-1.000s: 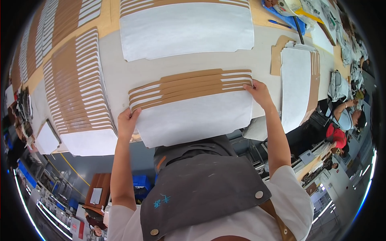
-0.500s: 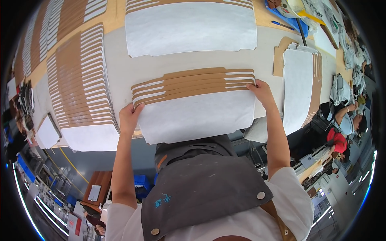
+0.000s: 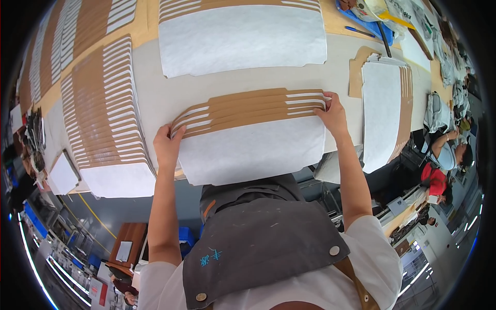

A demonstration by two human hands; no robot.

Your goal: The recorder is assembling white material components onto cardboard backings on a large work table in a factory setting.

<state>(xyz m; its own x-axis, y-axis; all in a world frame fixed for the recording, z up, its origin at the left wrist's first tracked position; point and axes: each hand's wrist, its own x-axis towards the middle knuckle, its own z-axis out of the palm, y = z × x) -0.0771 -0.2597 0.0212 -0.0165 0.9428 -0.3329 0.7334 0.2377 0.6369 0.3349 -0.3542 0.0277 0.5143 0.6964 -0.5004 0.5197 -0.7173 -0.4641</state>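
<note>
A fanned stack of flat sheets [image 3: 253, 150], white on their faces with brown bands along the staggered far edges, lies at the table's front edge before me. My left hand [image 3: 168, 143] pinches the left end of the fanned edges, thumb on top. At the opposite end my right hand [image 3: 332, 114] grips the right corner, fingers around the outer edge and thumb above. The edges bend slightly upward at both ends between my hands. The undersides of the stack and some fingertips are hidden.
A similar fanned stack [image 3: 243, 44] lies farther back. A long overlapped row [image 3: 101, 113] stands left, another pile [image 3: 381, 113] right. A blue pen [image 3: 359, 32] rests near a blue tray [image 3: 380, 28] with a yellow-handled tool. People [image 3: 434, 173] are at far right.
Both hands have curled further around the ends of the stack, and the left end of the fanned edges now bends up more. The stack itself has stayed nearly in place.
</note>
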